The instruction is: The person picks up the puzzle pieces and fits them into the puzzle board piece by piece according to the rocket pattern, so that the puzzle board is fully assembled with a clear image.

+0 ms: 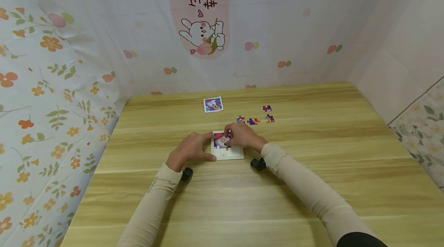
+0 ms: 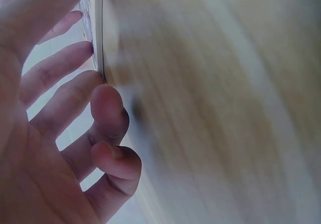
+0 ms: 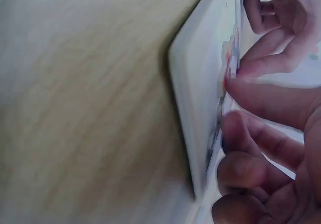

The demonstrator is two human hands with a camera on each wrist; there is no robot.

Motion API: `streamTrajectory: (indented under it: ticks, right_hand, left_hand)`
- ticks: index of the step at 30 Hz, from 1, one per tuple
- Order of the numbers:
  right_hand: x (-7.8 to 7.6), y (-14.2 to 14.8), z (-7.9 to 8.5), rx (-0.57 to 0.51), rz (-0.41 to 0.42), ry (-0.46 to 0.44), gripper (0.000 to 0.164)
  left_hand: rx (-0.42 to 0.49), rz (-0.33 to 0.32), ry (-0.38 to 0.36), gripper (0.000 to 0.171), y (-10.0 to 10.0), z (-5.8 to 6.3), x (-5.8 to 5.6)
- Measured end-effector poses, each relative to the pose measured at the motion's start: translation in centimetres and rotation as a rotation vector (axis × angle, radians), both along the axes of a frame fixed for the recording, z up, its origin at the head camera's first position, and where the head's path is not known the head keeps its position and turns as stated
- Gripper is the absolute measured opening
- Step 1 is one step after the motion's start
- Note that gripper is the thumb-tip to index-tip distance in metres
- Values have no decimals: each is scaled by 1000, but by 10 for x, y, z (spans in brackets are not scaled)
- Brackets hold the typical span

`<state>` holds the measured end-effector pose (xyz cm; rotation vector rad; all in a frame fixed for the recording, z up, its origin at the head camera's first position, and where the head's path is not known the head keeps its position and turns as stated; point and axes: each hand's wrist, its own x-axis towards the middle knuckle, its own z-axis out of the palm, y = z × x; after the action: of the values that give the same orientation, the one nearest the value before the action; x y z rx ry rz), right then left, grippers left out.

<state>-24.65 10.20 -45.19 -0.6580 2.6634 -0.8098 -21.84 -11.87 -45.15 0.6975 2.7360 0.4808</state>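
A white puzzle board (image 1: 232,153) lies flat on the table with joined picture pieces (image 1: 219,141) on its far left part. At its left edge, my left hand (image 1: 192,148) touches the board, thumb at the near corner and forefinger at the far one. The other fingers hang loosely bent in the left wrist view. My right hand (image 1: 243,136) is over the board, its curled thumb and fingers at a puzzle piece (image 3: 226,68), which they largely cover. Beyond that hand lie several loose jigsaw pieces (image 1: 253,121) on the wood.
A small square picture card (image 1: 213,105) with the same kind of image lies farther back on the wooden table (image 1: 312,131). Patterned cloth (image 1: 145,27) hangs behind and to the left. Black wrist devices (image 1: 187,173) sit beneath both wrists.
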Motion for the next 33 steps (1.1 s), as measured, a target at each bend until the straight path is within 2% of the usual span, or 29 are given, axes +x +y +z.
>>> streamTrajectory:
  ticks: [8,17,23,26,33]
  right_hand:
    - [-6,9,-3,-51,33,50,9]
    - [-19,34,2,-189,4,5,6]
    - [-34,60,-1,-245,-38,75,8]
    - [-42,75,-1,-250,-66,122,7]
    - [-52,103,3,-197,-137,153,11]
  left_hand:
    - [-9,-16,24,83,-1,-1,-1]
    - [-9,-13,27,81,0,-2,0]
    - [-1,-25,40,80,0,-2,0]
    - [1,-18,33,81,1,-2,0]
    - [6,-5,32,81,-1,-3,1]
